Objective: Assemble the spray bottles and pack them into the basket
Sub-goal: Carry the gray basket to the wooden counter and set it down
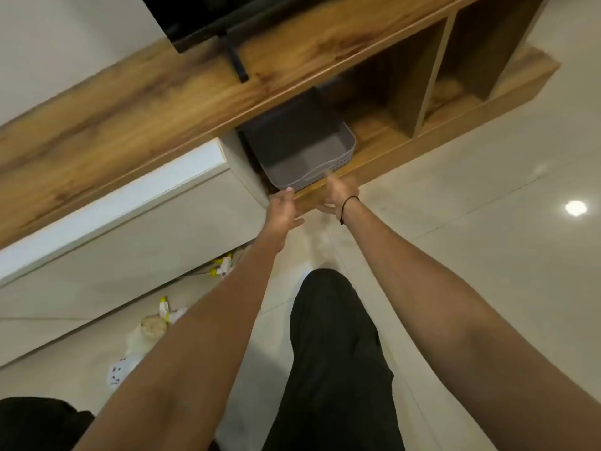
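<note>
A grey plastic basket with nothing in it sits in the open lower shelf of a wooden cabinet. Both my arms reach toward its front wall. My left hand has straight fingers whose tips touch the basket's front left corner. My right hand points a finger at the front rim, its other fingers loosely bent and holding nothing. On the floor at lower left lie white spray heads with yellow nozzles and a clear bottle with a spray head.
A dark screen on a black stand stands on the cabinet top. White cabinet fronts run along the left. More open shelf compartments lie to the right. My leg in black trousers is on the glossy tiled floor.
</note>
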